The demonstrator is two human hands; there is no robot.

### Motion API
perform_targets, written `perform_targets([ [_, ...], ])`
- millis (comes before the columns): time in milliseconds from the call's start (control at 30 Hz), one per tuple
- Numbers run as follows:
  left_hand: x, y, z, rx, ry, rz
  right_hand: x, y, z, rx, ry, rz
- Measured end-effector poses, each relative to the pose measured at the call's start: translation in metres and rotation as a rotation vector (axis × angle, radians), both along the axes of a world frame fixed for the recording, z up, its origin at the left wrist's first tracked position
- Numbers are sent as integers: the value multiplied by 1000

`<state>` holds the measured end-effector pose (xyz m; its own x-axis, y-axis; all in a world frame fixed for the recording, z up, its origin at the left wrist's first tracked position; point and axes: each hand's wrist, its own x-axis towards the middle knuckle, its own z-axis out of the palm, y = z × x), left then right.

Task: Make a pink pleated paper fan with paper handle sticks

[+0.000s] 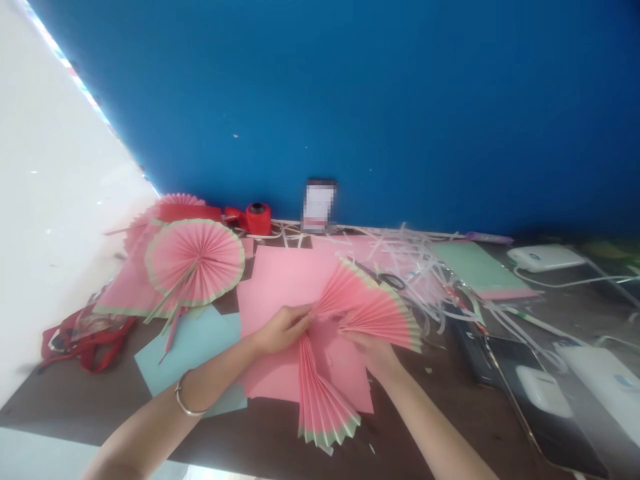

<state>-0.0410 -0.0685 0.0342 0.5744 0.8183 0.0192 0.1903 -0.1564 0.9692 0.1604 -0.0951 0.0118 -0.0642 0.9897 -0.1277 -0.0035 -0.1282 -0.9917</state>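
Both my hands hold a pleated pink paper fan (367, 303) with a pale green edge. My left hand (285, 328) pinches the gathered folds near the fan's middle. On the other side, my right hand (371, 352) grips the folds from below, its fingertips partly hidden by the paper. One part of the fan spreads up and to the right, while another pleated part hangs toward the table's front edge. Beneath lie flat pink sheets (265, 287). At the left rests a round pink pleated fan (175, 260) with a green rim and sticks.
Paper strips (400, 257) lie in a heap at the back, beside black-handled scissors (393, 280). A red tape roll (259, 219) and a phone (319, 205) stand by the blue wall. Blue sheets (175, 353) lie left; a dark phone (540, 407) and white earbud case (544, 390) lie right.
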Motion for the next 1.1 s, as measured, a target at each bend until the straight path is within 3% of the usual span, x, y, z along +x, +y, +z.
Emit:
perform_targets([
  [167, -2, 2, -7, 27, 77, -72, -1, 3, 9, -25, 290, 46],
  [433, 0, -2, -2, -16, 84, -166, -2, -1, 5, -220, 395, 92],
  [667, -6, 0, 5, -204, -10, -309, 4, 7, 24, -37, 443, -110],
  [767, -9, 3, 10, -19, 53, -155, 14, 12, 28, 16, 431, -222],
  [933, -9, 5, 3, 620, 309, 306, 13, 9, 26, 31, 426, -210],
  [1000, -7, 2, -5, 633, 358, 377, 7, 7, 26, 44, 422, -163],
  [1100, -3, -2, -10, 370, 279, 414, -1, 3, 29, 79, 402, -114],
])
